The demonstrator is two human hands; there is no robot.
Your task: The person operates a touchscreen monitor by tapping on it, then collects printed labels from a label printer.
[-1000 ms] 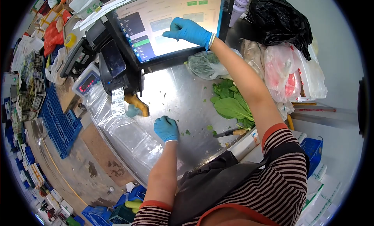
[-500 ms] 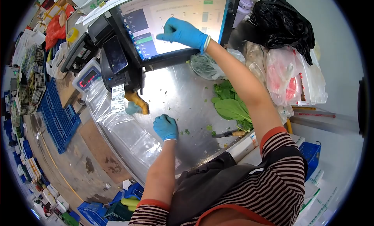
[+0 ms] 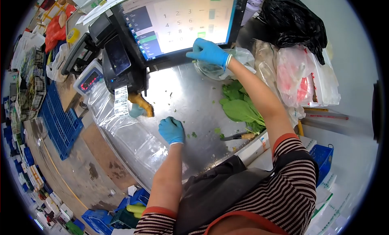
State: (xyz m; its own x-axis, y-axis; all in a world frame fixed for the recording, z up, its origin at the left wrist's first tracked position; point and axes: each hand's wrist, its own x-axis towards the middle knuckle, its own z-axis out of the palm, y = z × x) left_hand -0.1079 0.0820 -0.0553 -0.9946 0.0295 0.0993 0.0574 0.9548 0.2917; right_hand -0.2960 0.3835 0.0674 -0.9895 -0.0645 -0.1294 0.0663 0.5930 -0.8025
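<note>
Screen: monitor (image 3: 172,28) stands at the far side of the steel table (image 3: 182,93), lit, number keypad up, digits 1–9 readable; dark blocks plus a green bar run down its left side, green button (image 3: 201,34) sits lower right of the digits.
Right hand: blue-gloved right hand (image 3: 208,53) is at the monitor's bottom edge, below the green button. Fingers mostly curled, tip end pointing left; whether it touches the glass, or how tight the grip is, cannot tell.
Left hand: blue-gloved left hand (image 3: 171,130) is down at mid-table, folded into a loose fist; inside of the palm hidden.
Veg: loose leafy greens (image 3: 239,108) lie on the table beneath the right forearm; clear bag (image 3: 219,74) of something green sits just behind the right hand, partly covered by it.
Knife: wooden-handled knife (image 3: 240,136) lies flat near the table's front edge, just beside the greens, blade toward the left hand.
Printer: black printer (image 3: 135,83) left of the monitor, printed label strip (image 3: 121,102) hanging from its front. Brown curved item (image 3: 142,104) next to the strip, identity unclear.
Plastic: clear plastic sheeting (image 3: 131,133) spreads along the table's left side, between the scale display (image 3: 90,80) with red digits and the left forearm.
Right side: black plastic bag (image 3: 293,22) rests above a white-and-red bag (image 3: 296,75).
</note>
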